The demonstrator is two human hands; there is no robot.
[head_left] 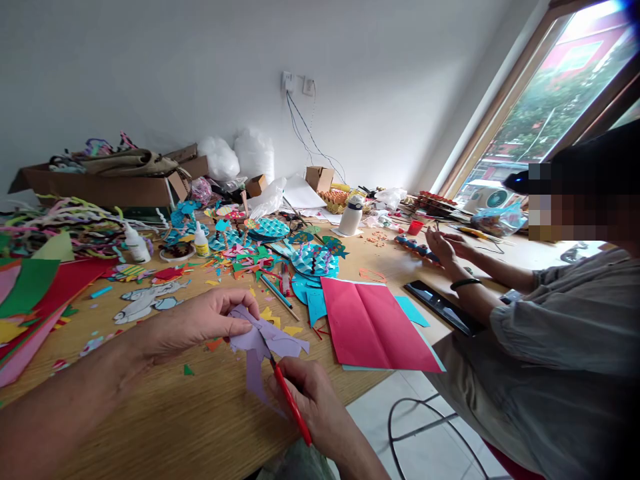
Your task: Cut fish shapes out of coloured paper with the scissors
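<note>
My left hand [200, 320] pinches a piece of purple paper [255, 337] above the wooden table. Red-handled scissors [290, 400] are in my right hand [310, 400], their blades pointing up and left against the purple paper. A strip of that paper hangs down between the hands. Under and behind it lie yellow paper scraps [273, 320]. To the right of my hands, a creased red paper sheet [377, 327] rests over light blue paper. White fish cutouts [147, 300] lie behind my left forearm.
Glue bottles [136, 243], blue paper fish [315, 260] and many scraps cover the table [190, 413] further back. Coloured sheets [35, 287] are stacked at left. A person [550, 320] sits at right, hands over the table, near a black phone-like object [443, 307]. A stool [425, 427] stands below.
</note>
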